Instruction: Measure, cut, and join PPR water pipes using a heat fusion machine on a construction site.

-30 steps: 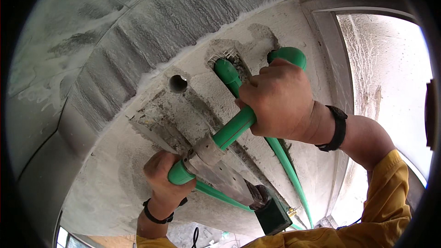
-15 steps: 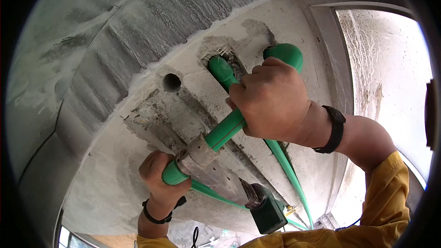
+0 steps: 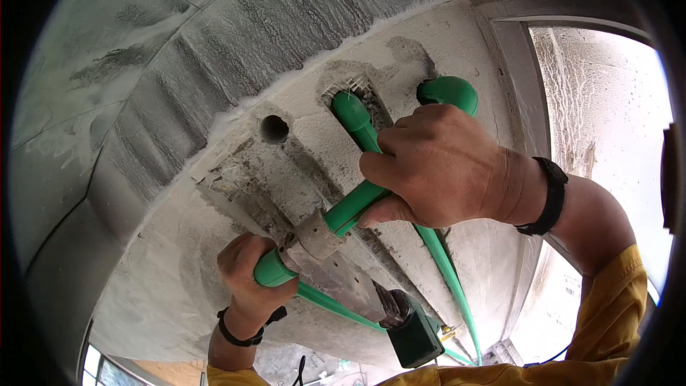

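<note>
A metal tool (image 3: 339,279) is sitting between the two hands, its round socket head touching green parts on both sides and its dark green housing (image 3: 414,337) trailing toward the lower right. The left hand (image 3: 250,268) is pressing close against the left side of the tool, its fingers curling around a short green fitting (image 3: 271,270) — closed, with the fitting's end meeting the socket head. The right hand (image 3: 443,164) is lying up and to the right of the tool, holding a thick green pipe (image 3: 351,207) whose near end is meeting the head's other side. Its fingers are bending over the pipe and its thumb is lying along the lower side, just beside the tool; the grip is looking loose, and the hidden fingertips are leaving me unable to tell how tightly they are closing.

Farther up and right of the tool, a green elbow (image 3: 455,93) is showing beyond the right hand. Above the tool, another green elbow (image 3: 350,111) is sitting in a broken cavity, and a round hole (image 3: 274,129) is opening in the wall (image 3: 179,271) to its left — both well apart from the tool. A thin green pipe (image 3: 336,304) is running just below the tool.
</note>
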Motion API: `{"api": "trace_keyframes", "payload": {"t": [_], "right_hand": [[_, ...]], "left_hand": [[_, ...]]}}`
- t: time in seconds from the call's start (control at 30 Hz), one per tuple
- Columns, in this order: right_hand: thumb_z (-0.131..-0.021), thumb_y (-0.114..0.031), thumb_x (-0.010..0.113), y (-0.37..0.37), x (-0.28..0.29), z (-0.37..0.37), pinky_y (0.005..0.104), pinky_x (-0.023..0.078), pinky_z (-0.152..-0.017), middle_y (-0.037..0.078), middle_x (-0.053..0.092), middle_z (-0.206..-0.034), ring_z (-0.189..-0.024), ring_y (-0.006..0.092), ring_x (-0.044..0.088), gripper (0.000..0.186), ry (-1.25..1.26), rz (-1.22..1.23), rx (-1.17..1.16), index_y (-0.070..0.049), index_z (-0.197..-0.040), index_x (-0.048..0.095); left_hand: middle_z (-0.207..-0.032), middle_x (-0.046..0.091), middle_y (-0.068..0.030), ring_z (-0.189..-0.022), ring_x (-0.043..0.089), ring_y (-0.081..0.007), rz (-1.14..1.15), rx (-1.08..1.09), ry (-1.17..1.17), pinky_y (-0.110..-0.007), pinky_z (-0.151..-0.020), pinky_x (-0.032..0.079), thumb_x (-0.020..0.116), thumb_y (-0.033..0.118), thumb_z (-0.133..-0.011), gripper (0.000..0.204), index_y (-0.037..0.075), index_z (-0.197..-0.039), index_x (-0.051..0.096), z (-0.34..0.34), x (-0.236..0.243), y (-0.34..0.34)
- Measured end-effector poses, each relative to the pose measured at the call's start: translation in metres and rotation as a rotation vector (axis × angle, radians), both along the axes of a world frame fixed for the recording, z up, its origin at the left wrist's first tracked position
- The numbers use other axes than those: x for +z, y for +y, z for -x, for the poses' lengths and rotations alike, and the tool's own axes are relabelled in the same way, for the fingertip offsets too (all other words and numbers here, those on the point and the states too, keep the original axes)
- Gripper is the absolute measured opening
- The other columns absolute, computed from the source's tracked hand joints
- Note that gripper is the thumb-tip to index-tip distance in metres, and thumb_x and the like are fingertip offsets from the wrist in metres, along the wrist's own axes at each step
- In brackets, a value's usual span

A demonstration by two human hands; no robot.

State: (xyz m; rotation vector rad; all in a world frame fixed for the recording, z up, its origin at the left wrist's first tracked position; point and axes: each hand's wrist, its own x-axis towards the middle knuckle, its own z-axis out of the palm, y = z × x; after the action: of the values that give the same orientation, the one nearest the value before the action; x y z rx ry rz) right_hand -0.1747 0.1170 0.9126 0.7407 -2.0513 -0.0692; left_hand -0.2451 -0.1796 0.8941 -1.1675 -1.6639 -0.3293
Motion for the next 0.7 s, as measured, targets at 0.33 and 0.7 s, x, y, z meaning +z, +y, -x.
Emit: {"api": "trace_keyframes", "payload": {"t": [0.33, 0.7], "right_hand": [[-0.069, -0.061, 0.067, -0.001, -0.004, 0.012, 0.0374, 0.044, -0.052, 0.006, 0.050, -0.062, -0.056, 0.0256, 0.058, 0.056, 0.210, 0.022, 0.061, -0.009, -0.069, 0.049], [-0.076, -0.066, 0.060, -0.005, -0.007, 0.014, 0.0376, 0.045, -0.051, 0.006, 0.048, -0.061, -0.055, 0.0247, 0.057, 0.059, 0.280, 0.010, 0.023, -0.009, -0.070, 0.049]], "left_hand": [[-0.074, 0.060, -0.0147, -0.061, 0.062, -0.0302, 0.411, -0.239, -0.337, -0.037, -0.055, 0.049, 0.076, 0.030, -0.073, 0.036, 0.001, -0.086, 0.060, 0.002, 0.041, -0.019], [-0.060, 0.057, -0.0092, -0.049, 0.059, -0.0257, 0.292, -0.180, -0.231, -0.035, -0.048, 0.048, 0.082, 0.033, -0.066, 0.037, 0.004, -0.078, 0.062, 0.012, 0.024, -0.020]]}}
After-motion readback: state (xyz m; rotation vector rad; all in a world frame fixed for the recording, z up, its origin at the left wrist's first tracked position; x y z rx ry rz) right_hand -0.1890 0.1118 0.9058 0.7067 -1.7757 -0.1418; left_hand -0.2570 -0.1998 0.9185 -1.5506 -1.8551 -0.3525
